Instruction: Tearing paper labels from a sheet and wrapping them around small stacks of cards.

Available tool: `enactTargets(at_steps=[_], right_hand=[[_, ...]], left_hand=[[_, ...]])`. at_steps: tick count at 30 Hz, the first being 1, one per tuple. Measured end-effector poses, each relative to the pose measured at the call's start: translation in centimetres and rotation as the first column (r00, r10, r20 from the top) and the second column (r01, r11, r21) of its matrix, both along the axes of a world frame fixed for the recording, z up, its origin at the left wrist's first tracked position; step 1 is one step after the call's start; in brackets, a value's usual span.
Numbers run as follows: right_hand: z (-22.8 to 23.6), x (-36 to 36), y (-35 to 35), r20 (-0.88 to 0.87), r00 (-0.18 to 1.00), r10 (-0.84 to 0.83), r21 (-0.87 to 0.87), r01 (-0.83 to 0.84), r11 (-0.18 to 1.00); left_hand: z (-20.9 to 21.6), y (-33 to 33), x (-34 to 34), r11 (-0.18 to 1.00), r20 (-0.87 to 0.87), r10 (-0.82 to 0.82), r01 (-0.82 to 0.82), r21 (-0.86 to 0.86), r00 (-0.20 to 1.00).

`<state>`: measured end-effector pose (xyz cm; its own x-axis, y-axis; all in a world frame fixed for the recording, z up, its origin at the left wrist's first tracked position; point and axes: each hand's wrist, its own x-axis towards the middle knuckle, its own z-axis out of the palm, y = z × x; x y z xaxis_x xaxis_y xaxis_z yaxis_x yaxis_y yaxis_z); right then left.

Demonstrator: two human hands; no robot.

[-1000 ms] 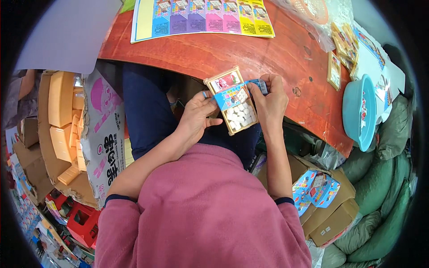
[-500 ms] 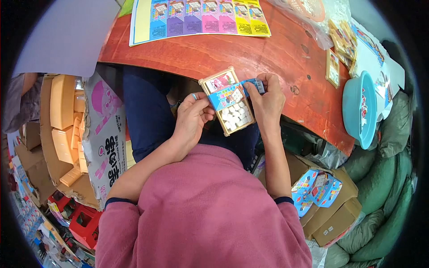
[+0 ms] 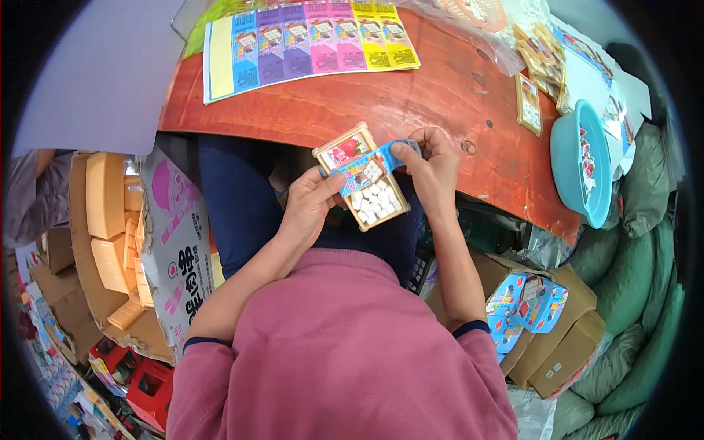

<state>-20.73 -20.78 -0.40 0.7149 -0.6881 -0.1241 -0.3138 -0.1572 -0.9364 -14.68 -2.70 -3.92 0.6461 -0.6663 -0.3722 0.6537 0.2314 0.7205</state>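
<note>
Small tan tray point(image 3: 367, 192) of white pieces held over the lap, just below the near edge of the red worktop point(image 3: 411, 103), tilted with one end toward the worktop. Left hand point(image 3: 312, 205) curled around the tray's left side and underside, thumb lying on a blue printed card point(image 3: 367, 165) that crosses the tray's upper half. Right hand point(image 3: 433, 172) closed on the card's right end, fingertips pinching it at the tray's far corner, palm against the tray's right side. Card resting on the tray, covering part of the picture end; white pieces point(image 3: 375, 202) showing in the lower half. On the worktop, well apart from the hands: long strip of coloured printed sheets point(image 3: 308, 40) at the far edge, small framed packs point(image 3: 529, 103) to the right. Blue plastic basin point(image 3: 579, 165) at the worktop's right end, holding a few small packets. Left of the legs, open cardboard box point(image 3: 110, 220) with tan trays stacked inside. Right of the body, brown cartons point(image 3: 565, 330) with a bundle of blue printed cards point(image 3: 524, 301) on top. Green sacks point(image 3: 638, 279) along the right rim.
</note>
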Motion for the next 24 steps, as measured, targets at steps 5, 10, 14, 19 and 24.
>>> enactTargets(at_steps=[5, 10, 14, 19, 24], right_hand=[[1.4, 0.1, 0.3, 0.172, 0.983, 0.057, 0.333, -0.113, 0.936], [2.7, 1.2, 2.4, 0.256, 0.943, 0.210, 0.584, -0.324, 0.744], [3.7, 1.4, 3.6, 0.166, 0.938, 0.305, 0.489, -0.347, 0.800], [2.8, 1.8, 4.2, 0.161, 0.941, 0.299, 0.328, -0.337, 0.883], [2.1, 0.9, 2.8, 0.158, 0.947, 0.279, 0.266, -0.313, 0.912]], left_hand=[[0.5, 0.3, 0.8, 0.967, -0.133, -0.075, 0.040, -0.250, 0.988], [0.2, 0.0, 1.4, 0.911, -0.310, -0.183, 0.042, -0.411, 0.933], [-0.4, 0.0, 1.5, 0.816, -0.223, -0.337, 0.166, -0.553, 0.915], [-1.3, 0.8, 2.0, 0.769, -0.278, -0.422, 0.178, -0.614, 0.863], [-0.5, 0.5, 2.0, 0.906, -0.242, -0.209, 0.094, -0.413, 0.947]])
